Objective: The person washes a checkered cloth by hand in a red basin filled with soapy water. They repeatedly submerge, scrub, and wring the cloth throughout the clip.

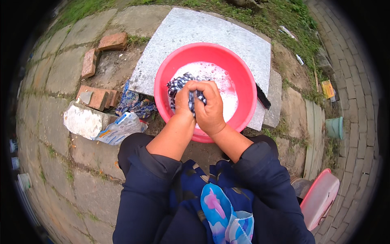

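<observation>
A black-and-white checked cloth [179, 83] is bunched between my two hands, above the suds of a pink plastic basin [204, 50]. My left hand [183, 99] is closed around one part of it. Pressed up beside it, my right hand [209, 106] grips another part, and a fold pokes out between the thumbs. White foam [230, 99] with bubbles covers the water in the basin. Part of the cloth hangs to the left of my left hand, near the foam. The fingertips are partly hidden.
The basin stands on a grey stone slab [170, 39]. A black-bristled brush [262, 97] lies at its right. To the left are a patterned blue cloth [134, 102], a plastic packet [122, 128] and bricks [112, 41]. A green bucket [334, 128] and another pink basin [323, 198] stand right.
</observation>
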Available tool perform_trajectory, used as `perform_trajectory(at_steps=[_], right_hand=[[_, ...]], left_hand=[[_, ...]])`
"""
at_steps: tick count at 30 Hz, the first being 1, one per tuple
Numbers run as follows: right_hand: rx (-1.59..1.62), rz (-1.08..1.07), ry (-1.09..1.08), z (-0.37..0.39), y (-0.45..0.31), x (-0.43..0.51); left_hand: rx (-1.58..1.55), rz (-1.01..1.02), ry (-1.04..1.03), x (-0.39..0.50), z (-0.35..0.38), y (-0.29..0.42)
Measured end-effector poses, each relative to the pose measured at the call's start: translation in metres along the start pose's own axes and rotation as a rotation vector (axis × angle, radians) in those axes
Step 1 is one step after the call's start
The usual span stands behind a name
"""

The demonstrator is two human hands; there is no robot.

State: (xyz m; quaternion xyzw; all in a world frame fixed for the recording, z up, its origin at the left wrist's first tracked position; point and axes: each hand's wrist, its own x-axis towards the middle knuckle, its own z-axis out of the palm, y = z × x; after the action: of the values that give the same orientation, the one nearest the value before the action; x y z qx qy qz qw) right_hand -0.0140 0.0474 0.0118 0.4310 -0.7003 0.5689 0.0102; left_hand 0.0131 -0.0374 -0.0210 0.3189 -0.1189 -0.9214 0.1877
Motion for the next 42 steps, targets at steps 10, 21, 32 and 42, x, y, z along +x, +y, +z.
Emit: perform_trajectory(at_steps=[10,21,32,42], right_hand=[[0.83,1.029,-0.136,-0.02,0.061,0.026],[-0.562,0.325,-0.049,-0.073,0.109,0.069],[-0.954,0.554,-0.79,-0.028,0.102,0.022],[-0.779,0.731,-0.419,-0.062,0.11,0.044]], left_hand=[[0.103,0.218,-0.184,-0.016,0.021,0.014],[0.564,0.01,0.139,-0.011,0.001,-0.002],[0.486,-0.11,0.271,0.004,-0.006,-0.026],[0.51,-0.088,0.275,0.015,-0.017,-0.03]])
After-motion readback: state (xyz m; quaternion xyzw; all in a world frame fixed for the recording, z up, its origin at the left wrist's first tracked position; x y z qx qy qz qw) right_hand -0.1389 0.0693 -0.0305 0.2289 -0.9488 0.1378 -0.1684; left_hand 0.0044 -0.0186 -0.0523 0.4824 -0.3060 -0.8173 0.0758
